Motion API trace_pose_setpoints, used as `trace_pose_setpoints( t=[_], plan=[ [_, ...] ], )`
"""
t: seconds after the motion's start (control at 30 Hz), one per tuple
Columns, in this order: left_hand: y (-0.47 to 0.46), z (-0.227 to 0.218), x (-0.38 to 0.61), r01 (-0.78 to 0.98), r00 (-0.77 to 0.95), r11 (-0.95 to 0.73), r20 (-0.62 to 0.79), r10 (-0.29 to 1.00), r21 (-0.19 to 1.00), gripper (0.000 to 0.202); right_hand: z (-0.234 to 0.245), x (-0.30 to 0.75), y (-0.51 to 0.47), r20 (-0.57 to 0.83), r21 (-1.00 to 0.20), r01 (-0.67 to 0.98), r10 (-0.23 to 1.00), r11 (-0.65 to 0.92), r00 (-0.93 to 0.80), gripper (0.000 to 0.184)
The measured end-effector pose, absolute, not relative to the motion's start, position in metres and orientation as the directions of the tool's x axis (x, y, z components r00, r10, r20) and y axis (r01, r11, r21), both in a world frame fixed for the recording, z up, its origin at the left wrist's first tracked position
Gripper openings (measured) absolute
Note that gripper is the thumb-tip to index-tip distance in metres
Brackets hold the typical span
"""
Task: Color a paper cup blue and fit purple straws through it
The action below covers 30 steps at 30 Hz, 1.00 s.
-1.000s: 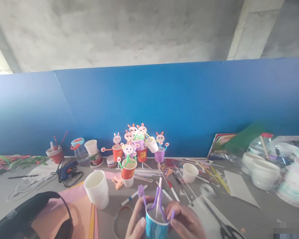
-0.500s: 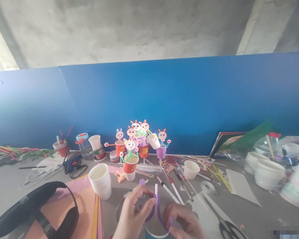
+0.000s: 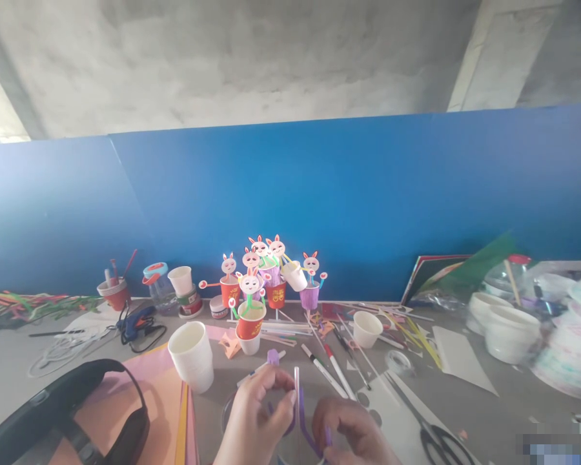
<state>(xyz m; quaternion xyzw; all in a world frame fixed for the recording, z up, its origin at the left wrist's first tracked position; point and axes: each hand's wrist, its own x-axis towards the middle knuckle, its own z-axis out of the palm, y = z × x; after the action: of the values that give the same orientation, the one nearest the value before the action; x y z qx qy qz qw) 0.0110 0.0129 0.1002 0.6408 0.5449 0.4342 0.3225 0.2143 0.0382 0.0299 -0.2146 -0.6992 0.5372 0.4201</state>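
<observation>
At the bottom edge my left hand [image 3: 254,416] and my right hand [image 3: 351,429] are close together, fingers curled round a purple bent straw [image 3: 303,413] with a small purple tab [image 3: 272,356] at its upper left end. A thin pale straw [image 3: 296,387] stands upright between the hands. The blue cup under them is nearly out of view below the frame. Behind, a cluster of paper-cup bunny figures [image 3: 264,284] stands against the blue partition [image 3: 319,206].
A stack of white cups [image 3: 192,355] stands left of my hands, beside pink and orange paper sheets [image 3: 140,400] and a black headset [image 3: 62,413]. Marker pens [image 3: 332,368], scissors [image 3: 436,439], a tape roll [image 3: 397,361], white bowls [image 3: 508,332] and a blue glue gun [image 3: 135,323] lie around.
My hands and the blue cup have dropped lower in view, so the cup is almost out of frame. My left hand went from the cup's side up to the purple straw.
</observation>
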Motion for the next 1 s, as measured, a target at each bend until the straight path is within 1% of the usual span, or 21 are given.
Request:
trace_pose_setpoints(
  t=[0.1, 0.27, 0.4, 0.57, 0.83, 0.9, 1.0],
  plan=[
    [0.012, 0.104, 0.01, 0.434, 0.064, -0.191, 0.182, 0.981, 0.88, 0.012, 0.03, 0.214, 0.038, 0.355, -0.932, -0.151, 0.752, 0.329, -0.555, 0.028],
    [0.008, 0.112, 0.013, 0.37, 0.076, -0.133, 0.113, 0.991, 0.92, 0.013, 0.029, 0.214, 0.04, 0.398, -0.916, -0.184, 0.738, 0.358, -0.546, 0.027],
    [0.01, 0.116, 0.009, 0.338, 0.135, -0.134, 0.093, 0.986, 0.932, 0.012, 0.028, 0.214, 0.039, 0.386, -0.921, -0.185, 0.74, 0.343, -0.551, 0.034],
    [0.015, 0.122, 0.003, 0.317, 0.204, -0.126, 0.062, 0.977, 0.94, 0.012, 0.032, 0.215, 0.037, 0.404, -0.914, -0.213, 0.737, 0.345, -0.541, 0.042],
    [0.016, 0.127, 0.001, 0.372, 0.339, -0.192, 0.059, 0.939, 0.908, 0.01, 0.033, 0.213, 0.038, 0.395, -0.918, -0.266, 0.743, 0.294, -0.54, 0.042],
    [0.019, 0.124, -0.001, 0.351, 0.357, -0.196, 0.063, 0.932, 0.916, 0.011, 0.033, 0.213, 0.037, 0.408, -0.911, -0.283, 0.74, 0.299, -0.535, 0.042],
    [0.024, 0.118, -0.004, 0.268, 0.382, -0.2, 0.086, 0.92, 0.942, 0.014, 0.035, 0.213, 0.037, 0.422, -0.905, -0.293, 0.743, 0.309, -0.519, 0.042]
  ],
)
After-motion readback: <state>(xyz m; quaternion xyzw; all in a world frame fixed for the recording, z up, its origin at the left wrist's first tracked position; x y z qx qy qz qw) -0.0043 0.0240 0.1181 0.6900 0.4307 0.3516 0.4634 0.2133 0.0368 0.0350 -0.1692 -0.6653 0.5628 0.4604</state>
